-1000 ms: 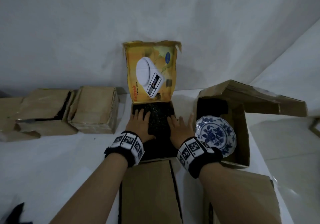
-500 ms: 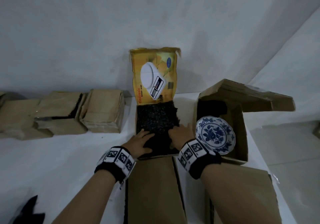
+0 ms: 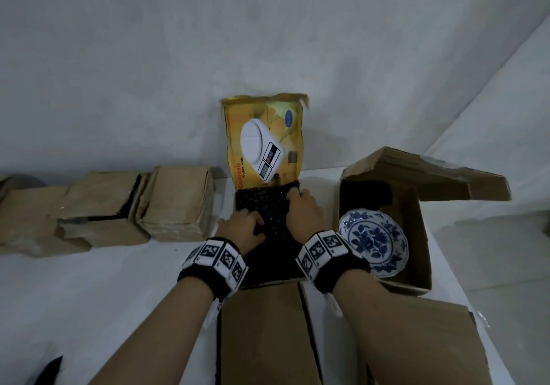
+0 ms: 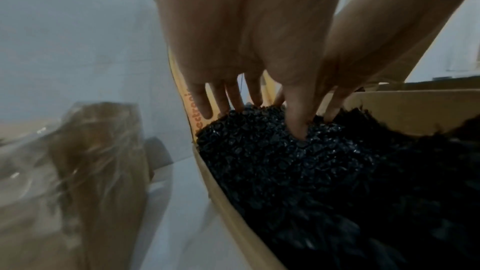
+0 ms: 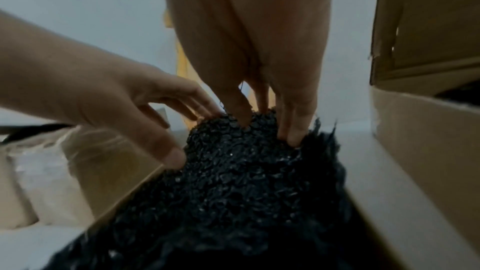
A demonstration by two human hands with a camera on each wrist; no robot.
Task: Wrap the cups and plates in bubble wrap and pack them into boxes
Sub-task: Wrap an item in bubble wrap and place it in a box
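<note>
A black bubble-wrap bundle fills the yellow kitchen-scale box, whose lid stands upright against the wall. My left hand presses its fingertips into the near left of the wrap. My right hand reaches to the bundle's far right edge and pushes straight fingers down into it. What the wrap covers is hidden. A blue-and-white plate leans unwrapped inside the open brown box to the right, close to my right wrist.
Two closed cardboard boxes sit on the white table at the left. Flat cardboard boxes lie under my forearms. More black wrap lies deep in the brown box. A dark object shows at the bottom left.
Both hands lay flat on the wrap a second ago. The left hand drew back towards me, then settled on the near left; the right hand slid forward to the far edge.
</note>
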